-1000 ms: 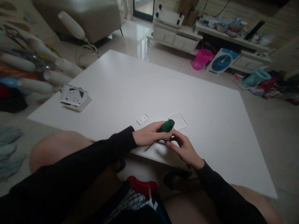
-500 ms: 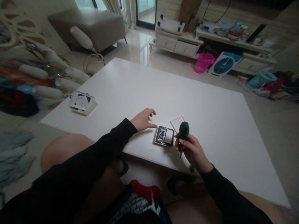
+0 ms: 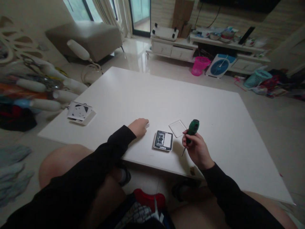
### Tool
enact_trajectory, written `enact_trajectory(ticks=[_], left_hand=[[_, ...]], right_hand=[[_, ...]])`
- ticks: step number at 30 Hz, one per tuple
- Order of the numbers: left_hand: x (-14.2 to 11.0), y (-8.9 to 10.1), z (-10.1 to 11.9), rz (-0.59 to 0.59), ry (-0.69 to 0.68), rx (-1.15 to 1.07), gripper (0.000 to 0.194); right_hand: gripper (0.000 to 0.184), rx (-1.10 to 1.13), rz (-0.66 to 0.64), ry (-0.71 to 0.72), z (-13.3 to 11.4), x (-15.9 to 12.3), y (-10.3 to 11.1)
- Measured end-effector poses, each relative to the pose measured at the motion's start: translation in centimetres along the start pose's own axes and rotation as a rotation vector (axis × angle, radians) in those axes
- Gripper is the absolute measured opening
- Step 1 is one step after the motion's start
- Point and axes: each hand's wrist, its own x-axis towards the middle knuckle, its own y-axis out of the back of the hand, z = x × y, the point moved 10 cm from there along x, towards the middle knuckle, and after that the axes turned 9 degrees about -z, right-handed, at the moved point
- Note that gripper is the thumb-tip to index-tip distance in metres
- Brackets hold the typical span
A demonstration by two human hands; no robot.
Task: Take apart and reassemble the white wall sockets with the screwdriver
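Note:
My right hand (image 3: 197, 149) grips a screwdriver (image 3: 193, 127) by its green handle, with the thin shaft pointing down over the white table (image 3: 147, 92). My left hand (image 3: 139, 128) is closed over a small white rectangular plate (image 3: 147, 125), and only one edge of it shows past the fingers. Between the hands lies a square wall switch unit (image 3: 163, 141), its dark inner frame facing up and one white panel on its right half. A thin white square frame (image 3: 177, 128) rests flat just behind the screwdriver hand.
An opened white box (image 3: 81, 113) with black markings sits at the table's left edge. A small brownish item (image 3: 192, 170) is at the front edge near my right wrist. Beyond the table stand a pink basket (image 3: 200, 66) and a blue-and-white fan (image 3: 219, 66).
The switch unit has gone from between my hands onto the table. My right hand has taken the screwdriver to the right. My left hand has moved left and closed over the small plate.

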Motion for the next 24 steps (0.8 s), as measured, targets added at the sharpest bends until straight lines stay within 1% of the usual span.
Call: enact_trajectory(ticks=[2, 4, 7, 9, 12, 13, 15, 17, 18, 21, 24], left_hand=[[0.0, 0.3, 0.1, -0.022, -0.027, -0.012, 0.027], [-0.2, 1.1, 0.4, -0.014, -0.068, -0.074, 0.029], [-1.1, 3.0, 1.2, 0.057, -0.151, -0.276, 0.034], [-1.8, 3.7, 2.4, 0.05, -0.239, -0.436, 0.034], [-2.5, 3.2, 4.2, -0.064, -0.352, -0.731, 0.032], [-2.6, 2.9, 4.5, -0.101, -0.366, -0.815, 0.033], [-2.7, 2.1, 4.9, -0.167, -0.363, -0.916, 0.036], [-2.5, 1.3, 4.9, -0.217, -0.341, -0.966, 0.038], [-2.4, 1.1, 4.8, -0.229, -0.33, -0.992, 0.036], [-2.0, 1.0, 4.6, -0.212, -0.332, -1.031, 0.022], [-1.7, 0.7, 5.1, -0.219, -0.373, -0.97, 0.011]], right_hand=[[0.02, 0.016, 0.01, 0.007, -0.2, -0.2, -0.1], [0.02, 0.029, 0.018, 0.006, -0.3, -0.5, -0.3], [0.02, 0.022, 0.027, 0.001, -0.3, -0.8, -0.5], [0.02, 0.006, 0.029, -0.004, -0.2, -1.0, -0.5], [0.02, -0.004, 0.023, -0.014, 0.1, -1.2, -0.5], [0.02, 0.0, 0.018, -0.017, 0.2, -1.2, -0.6], [0.018, 0.014, 0.006, -0.021, 0.3, -1.2, -0.7], [0.017, 0.02, -0.002, -0.022, 0.3, -1.2, -0.9], [0.018, 0.013, -0.003, -0.02, 0.3, -1.2, -1.0], [0.02, -0.019, 0.0, -0.013, 0.3, -1.1, -1.0], [0.021, -0.026, -0.001, -0.015, 0.5, -0.7, -0.8]])
